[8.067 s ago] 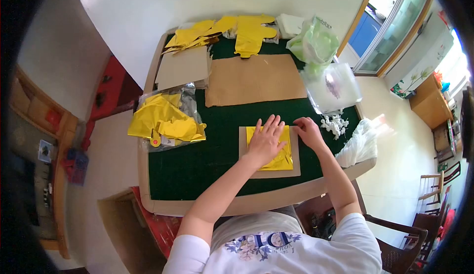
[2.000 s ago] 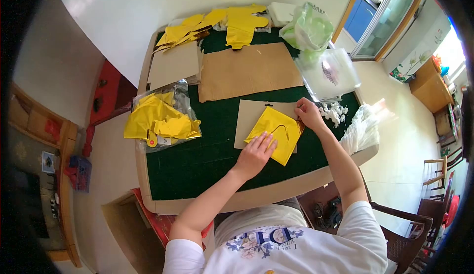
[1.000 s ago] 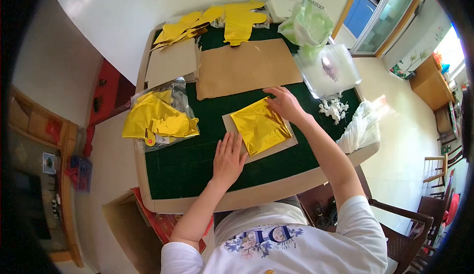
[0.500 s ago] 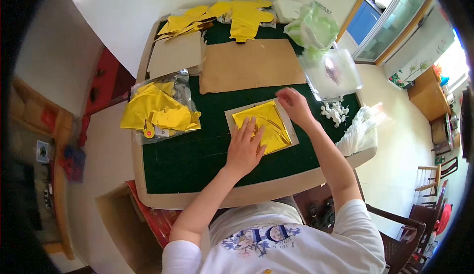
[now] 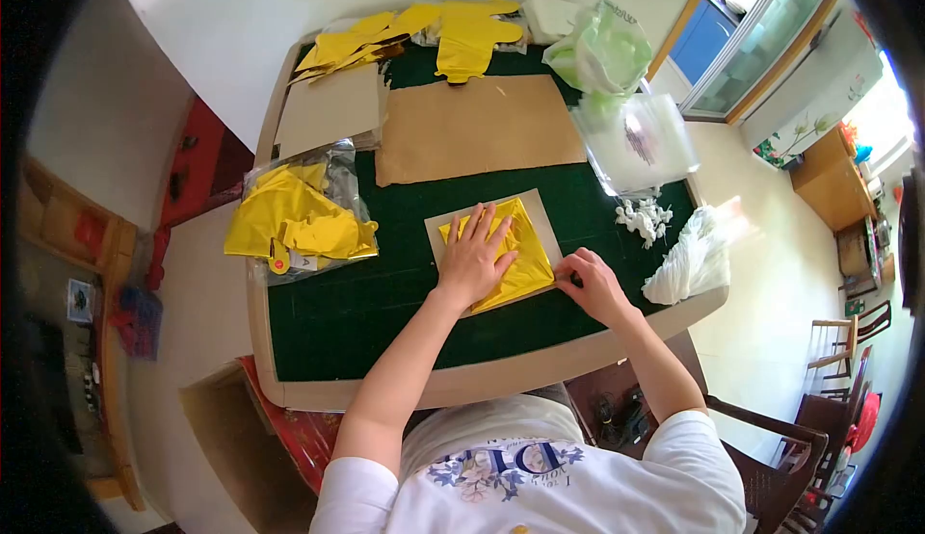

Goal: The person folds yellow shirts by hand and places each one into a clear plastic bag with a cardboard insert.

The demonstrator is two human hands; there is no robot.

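Note:
A shiny yellow foil balloon (image 5: 523, 250), folded into a flat square, lies on a grey-brown card (image 5: 541, 214) near the middle of the table. My left hand (image 5: 469, 260) rests flat on its left part with fingers spread. At the lower right corner of the foil, my right hand (image 5: 590, 286) has thumb and fingers pinched together at the edge. Its fingertips partly cover that corner, so how much foil lies between them is hidden.
A clear bag of yellow foil (image 5: 301, 221) lies left. Behind are a brown cardboard sheet (image 5: 477, 130), grey cards (image 5: 330, 110) and flat yellow foil shapes (image 5: 465, 45). Clear plastic sleeves (image 5: 641, 144), a green-white bag (image 5: 599, 48), white string (image 5: 643, 219) and a white bundle (image 5: 682, 260) sit right.
My right hand has moved from the card's upper right corner down to the foil's lower right corner. My left hand has slid slightly farther up the foil. The view has shifted a little.

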